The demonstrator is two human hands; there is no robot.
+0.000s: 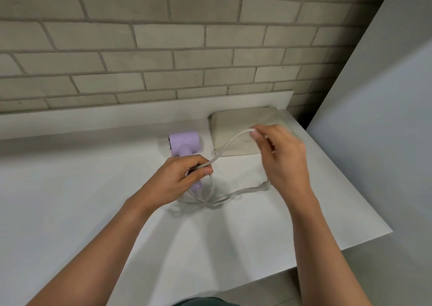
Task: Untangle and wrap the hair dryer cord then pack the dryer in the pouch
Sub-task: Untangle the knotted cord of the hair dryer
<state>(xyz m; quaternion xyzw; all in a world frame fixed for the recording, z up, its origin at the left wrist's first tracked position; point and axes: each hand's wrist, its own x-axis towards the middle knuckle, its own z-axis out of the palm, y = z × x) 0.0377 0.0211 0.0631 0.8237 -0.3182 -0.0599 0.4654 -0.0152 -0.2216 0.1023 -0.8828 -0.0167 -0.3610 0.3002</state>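
Pinching cord [230, 142] w/ R grip [282, 158], L grip [180, 177] holds dryer [184, 140] outside pouch [236, 123].

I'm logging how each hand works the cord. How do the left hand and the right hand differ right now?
The left hand curls round the handle of the hair dryer and a strand of cord; the right hand only pinches the cord at its fingertips. The left hand is near the dryer's lilac body; the right hand shows in front of the beige pouch. Both hold the same white cord.
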